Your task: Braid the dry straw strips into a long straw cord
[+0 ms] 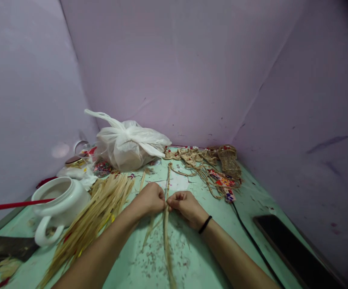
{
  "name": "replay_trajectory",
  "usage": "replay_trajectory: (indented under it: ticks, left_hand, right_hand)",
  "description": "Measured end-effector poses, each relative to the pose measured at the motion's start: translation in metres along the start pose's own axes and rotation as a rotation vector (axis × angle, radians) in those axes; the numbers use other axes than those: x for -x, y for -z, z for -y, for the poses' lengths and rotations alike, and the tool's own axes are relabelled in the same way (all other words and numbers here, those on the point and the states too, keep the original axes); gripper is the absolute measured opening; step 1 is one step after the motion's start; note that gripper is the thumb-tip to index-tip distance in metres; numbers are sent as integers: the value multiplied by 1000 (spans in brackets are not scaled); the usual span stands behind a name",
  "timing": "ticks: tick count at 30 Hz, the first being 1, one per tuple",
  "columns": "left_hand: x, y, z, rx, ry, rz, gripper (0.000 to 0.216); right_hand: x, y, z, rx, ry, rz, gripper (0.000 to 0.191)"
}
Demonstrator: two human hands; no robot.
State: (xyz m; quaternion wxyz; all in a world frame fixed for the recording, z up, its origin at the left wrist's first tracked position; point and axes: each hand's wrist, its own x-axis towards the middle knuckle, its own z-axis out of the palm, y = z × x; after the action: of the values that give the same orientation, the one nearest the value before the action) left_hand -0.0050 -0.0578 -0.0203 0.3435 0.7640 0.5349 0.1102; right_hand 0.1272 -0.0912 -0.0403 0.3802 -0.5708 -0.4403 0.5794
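Note:
A long strand of dried plant fibre (167, 235) runs up the middle of the table, its far part twisted into a thin cord (169, 176). My left hand (152, 198) pinches it from the left side, thumb and finger closed. Directly opposite, my right hand (186, 204) pinches the same strand, a black band around the wrist. The fingertips of both hands almost meet on the strand. Loose short fibre pieces (149, 235) lie beneath my left wrist. A thick bundle of dry fibre strips (97, 216) is spread left of my left forearm.
At the left stands a white ceramic pot (74, 200) with a red stick (17, 205) across it. Behind are a tied white plastic bag (128, 146) and braided fibre pieces (192, 156). A black phone (291, 249) and a black cable (252, 241) lie on the right.

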Motion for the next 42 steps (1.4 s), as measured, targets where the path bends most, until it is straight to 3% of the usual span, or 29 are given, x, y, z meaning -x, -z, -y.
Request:
replay_trajectory:
  ticks: [4,7,12,16,18,22,24,31,36,42]
  left_hand:
    - [16,0,-20,-224,93,-35,14]
    - [32,-14,-42,-344,133,-92,20]
    - [40,-26,-55,-382,55,-98,27]
    - [25,0,-37,-113,77,-49,19]
    - [16,10,-27,156,209,-90,19]
    - [7,4,-17,689,329,201,14]
    - [5,-5,-16,791,366,250,11]
    - [8,-13,-20,570,378,48,14]
    - [8,-18,-22,540,324,18,16]
    - [5,-23,-20,560,376,-8,15]
  right_hand:
    - [1,-2,1,-103,-39,-35,6]
    - [4,-3,1,-222,-81,-59,3]
    - [3,2,-3,-257,-79,-30,4]
    - [-1,8,-5,-253,7,77,8]
    - [-3,11,-6,-256,51,129,13]
    - [-4,12,-6,-295,84,200,17]
    - [-3,12,-6,-275,96,200,15]
    - [-5,13,-11,216,229,10,8]
    - [3,23,-3,651,267,-148,16]
    - [23,8,10,801,207,-204,16]
